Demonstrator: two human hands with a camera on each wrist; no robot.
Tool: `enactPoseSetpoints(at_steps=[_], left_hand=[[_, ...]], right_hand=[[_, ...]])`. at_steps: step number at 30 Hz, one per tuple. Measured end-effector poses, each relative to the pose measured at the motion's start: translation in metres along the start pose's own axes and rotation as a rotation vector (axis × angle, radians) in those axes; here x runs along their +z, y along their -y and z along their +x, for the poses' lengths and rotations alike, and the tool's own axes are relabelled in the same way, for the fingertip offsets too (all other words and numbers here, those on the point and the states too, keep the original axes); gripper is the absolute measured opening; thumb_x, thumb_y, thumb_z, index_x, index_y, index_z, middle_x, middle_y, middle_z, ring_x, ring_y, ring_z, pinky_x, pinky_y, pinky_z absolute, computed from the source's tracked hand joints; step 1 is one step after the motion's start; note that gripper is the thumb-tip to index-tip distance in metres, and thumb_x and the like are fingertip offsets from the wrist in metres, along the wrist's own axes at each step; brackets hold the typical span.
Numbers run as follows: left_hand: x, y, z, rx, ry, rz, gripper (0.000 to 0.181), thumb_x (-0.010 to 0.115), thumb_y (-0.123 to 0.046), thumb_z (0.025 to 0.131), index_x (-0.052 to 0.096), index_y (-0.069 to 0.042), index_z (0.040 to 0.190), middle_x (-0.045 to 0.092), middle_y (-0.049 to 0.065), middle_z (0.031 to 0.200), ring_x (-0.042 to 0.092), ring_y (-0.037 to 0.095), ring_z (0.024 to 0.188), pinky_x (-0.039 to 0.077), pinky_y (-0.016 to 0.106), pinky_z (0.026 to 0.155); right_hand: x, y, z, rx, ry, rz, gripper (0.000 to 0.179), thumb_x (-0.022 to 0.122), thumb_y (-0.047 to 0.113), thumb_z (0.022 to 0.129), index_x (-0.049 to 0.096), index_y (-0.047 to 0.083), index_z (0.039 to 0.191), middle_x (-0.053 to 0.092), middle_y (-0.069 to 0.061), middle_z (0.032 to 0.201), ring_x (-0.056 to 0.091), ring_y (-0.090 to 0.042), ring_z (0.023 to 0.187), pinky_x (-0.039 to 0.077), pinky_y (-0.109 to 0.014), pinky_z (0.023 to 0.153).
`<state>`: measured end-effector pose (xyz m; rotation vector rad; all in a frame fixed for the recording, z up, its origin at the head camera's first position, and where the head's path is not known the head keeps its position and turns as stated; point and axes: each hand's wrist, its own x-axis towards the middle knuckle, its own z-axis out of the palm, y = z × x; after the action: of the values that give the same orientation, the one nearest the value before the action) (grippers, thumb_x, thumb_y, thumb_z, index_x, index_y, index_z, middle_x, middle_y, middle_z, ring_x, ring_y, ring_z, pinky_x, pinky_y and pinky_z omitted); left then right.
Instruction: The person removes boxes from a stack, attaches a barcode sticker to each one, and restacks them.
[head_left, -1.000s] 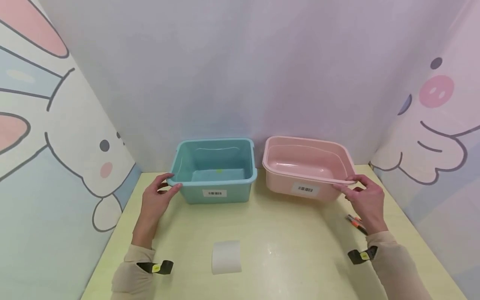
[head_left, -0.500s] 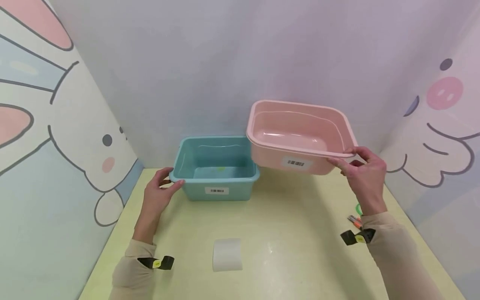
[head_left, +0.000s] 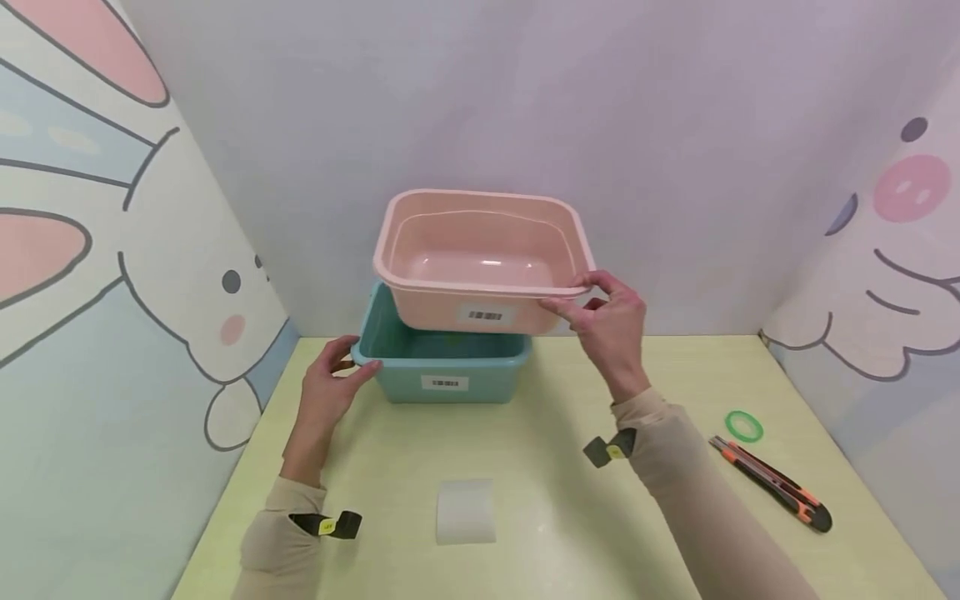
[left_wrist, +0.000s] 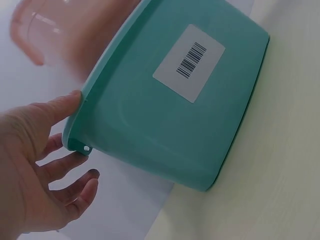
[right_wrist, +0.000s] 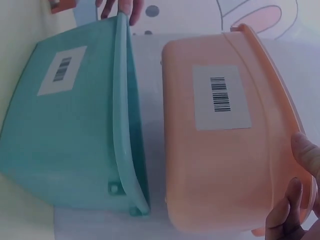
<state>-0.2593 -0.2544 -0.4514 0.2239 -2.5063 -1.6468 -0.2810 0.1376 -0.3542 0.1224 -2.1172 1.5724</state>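
A pink plastic bin (head_left: 487, 292) with a barcode label hangs in the air over a teal plastic bin (head_left: 450, 390), hiding much of its opening. My right hand (head_left: 611, 333) pinches the pink bin's front right rim corner between thumb and fingers. The teal bin stands on the table against the back wall, also with a barcode label. At its front left rim corner, my left hand (head_left: 330, 392) grips with the thumb on the front and fingers around the side. In the right wrist view a gap separates the pink bin (right_wrist: 220, 160) from the teal bin (right_wrist: 75, 130).
A white paper piece (head_left: 466, 512) lies on the front middle of the table (head_left: 555, 542). To the right are a green ring (head_left: 745, 426) and orange-black utility knives (head_left: 772, 483). Cartoon-printed walls (head_left: 180, 275) enclose the table at the sides and back.
The pink bin has risen off the table and moved left over the teal bin, carried by my right hand. My left hand keeps hold of the teal bin's corner. The knives and ring are now uncovered.
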Motion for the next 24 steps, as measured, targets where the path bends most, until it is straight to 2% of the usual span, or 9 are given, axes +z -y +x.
enactPoseSetpoints(at_steps=[7, 15, 20, 24], left_hand=[[0.006, 0.003, 0.001, 0.019, 0.023, 0.001, 0.073, 0.079, -0.044, 0.095, 0.048, -0.019, 0.157, 0.052, 0.009, 0.158, 0.051, 0.034, 0.134, 0.050, 0.026, 0.088], [0.009, 0.005, 0.004, 0.051, 0.001, 0.004, 0.072, 0.081, -0.041, 0.094, 0.051, -0.018, 0.155, 0.056, 0.009, 0.155, 0.054, 0.033, 0.129, 0.050, 0.035, 0.091], [0.005, 0.003, 0.003, 0.064, -0.022, 0.000, 0.071, 0.082, -0.040, 0.093, 0.053, -0.018, 0.154, 0.057, 0.009, 0.154, 0.056, 0.032, 0.127, 0.050, 0.030, 0.088], [0.002, 0.004, 0.002, 0.057, -0.033, -0.020, 0.070, 0.083, -0.038, 0.093, 0.054, -0.018, 0.154, 0.057, 0.010, 0.153, 0.056, 0.031, 0.126, 0.050, 0.024, 0.084]], right_hand=[[0.038, -0.004, -0.011, -0.002, 0.036, -0.005, 0.038, 0.096, 0.035, 0.078, 0.076, 0.010, 0.098, 0.070, -0.007, 0.095, 0.053, -0.025, 0.057, 0.046, -0.028, 0.050], [0.056, -0.018, -0.024, -0.004, 0.027, -0.036, 0.036, 0.097, 0.033, 0.076, 0.075, 0.012, 0.094, 0.067, -0.004, 0.082, 0.049, -0.021, 0.051, 0.039, -0.028, 0.045], [0.064, -0.024, -0.031, -0.029, 0.027, -0.049, 0.037, 0.099, 0.032, 0.074, 0.074, 0.012, 0.094, 0.068, -0.005, 0.079, 0.049, -0.017, 0.048, 0.040, -0.027, 0.045], [0.073, -0.028, -0.036, -0.023, 0.051, -0.064, 0.039, 0.098, 0.034, 0.074, 0.073, 0.012, 0.094, 0.071, -0.007, 0.084, 0.050, -0.016, 0.048, 0.041, -0.028, 0.046]])
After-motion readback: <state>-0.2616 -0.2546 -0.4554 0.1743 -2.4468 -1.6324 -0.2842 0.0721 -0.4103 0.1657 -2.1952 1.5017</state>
